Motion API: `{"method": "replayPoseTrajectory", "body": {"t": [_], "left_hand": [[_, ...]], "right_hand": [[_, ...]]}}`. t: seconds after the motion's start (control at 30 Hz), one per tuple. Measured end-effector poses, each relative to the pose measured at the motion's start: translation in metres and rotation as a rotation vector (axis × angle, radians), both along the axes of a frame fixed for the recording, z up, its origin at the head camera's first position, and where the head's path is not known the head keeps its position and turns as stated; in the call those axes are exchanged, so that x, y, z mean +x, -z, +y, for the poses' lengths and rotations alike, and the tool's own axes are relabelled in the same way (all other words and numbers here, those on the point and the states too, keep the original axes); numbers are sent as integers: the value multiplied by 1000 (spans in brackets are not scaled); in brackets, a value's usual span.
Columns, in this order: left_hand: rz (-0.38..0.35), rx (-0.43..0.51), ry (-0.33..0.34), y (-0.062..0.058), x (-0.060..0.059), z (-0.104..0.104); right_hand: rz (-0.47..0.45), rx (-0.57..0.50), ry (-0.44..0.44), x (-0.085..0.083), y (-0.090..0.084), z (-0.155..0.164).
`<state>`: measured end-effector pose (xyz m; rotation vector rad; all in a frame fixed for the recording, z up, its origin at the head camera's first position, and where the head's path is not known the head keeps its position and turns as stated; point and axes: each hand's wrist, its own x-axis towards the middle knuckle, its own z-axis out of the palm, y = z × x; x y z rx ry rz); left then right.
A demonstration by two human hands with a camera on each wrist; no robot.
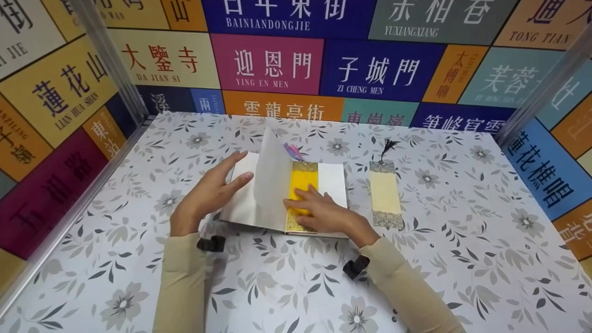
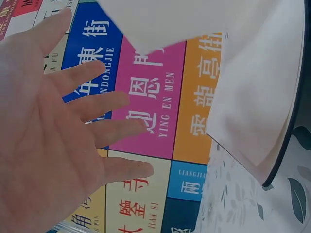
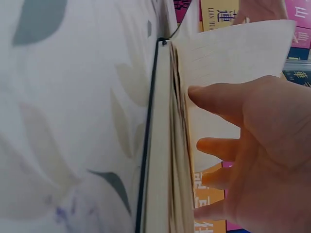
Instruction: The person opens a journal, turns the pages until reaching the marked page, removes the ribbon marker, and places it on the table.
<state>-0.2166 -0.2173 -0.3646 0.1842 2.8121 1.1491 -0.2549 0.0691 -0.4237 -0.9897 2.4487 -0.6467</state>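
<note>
An open notebook [image 1: 282, 194] lies near the middle of a table [image 1: 462, 259] covered in a leaf-and-flower print, and a yellow bookmark [image 1: 303, 185] with patterned ends and a pink-purple tassel [image 1: 293, 151] lies on its right-hand page, close to the spine. The right hand [image 1: 323, 213] rests flat on the lower part of that bookmark with its fingers straight and spread, pressing it against the page rather than gripping it; the right wrist view shows the same fingers laid on the page block beside the dark cover edge. The left hand [image 1: 210, 192] is open too, its fingers extended and its thumb reaching onto the left-hand page, while 1 loose page [image 1: 273, 180] stands up between the 2 hands, curving toward the left. A 2nd bookmark [image 1: 385, 193], pale cream with a dark tassel, lies on the table just right of the notebook, apart from it. The step in hand looks like seating the yellow bookmark in the notebook, and doing it well would mean keeping the right fingers flat so the strip stays parallel to the spine and tucked near the gutter, with the tassel left hanging clear beyond the top edge. The standing page is probably best guided by the left fingers lightly, so it falls without creasing or dragging the bookmark askew.
</note>
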Motion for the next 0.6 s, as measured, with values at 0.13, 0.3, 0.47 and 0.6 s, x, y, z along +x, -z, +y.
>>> {"method": "replayPoseTrajectory", "body": {"t": [0.13,0.3,0.47,0.6], "left_hand": [[15,-22,16,-2,0,3],[9,-78,89,8,-4,12],[-62,-184,176,27,-11,28],[-123,-260,233,43,-15,41]], "right_hand": [[-16,61,-10,1,1,-2],[-10,93,-36,2,1,-1],[5,112,-65,1,1,-1],[7,120,-75,1,2,0]]}}
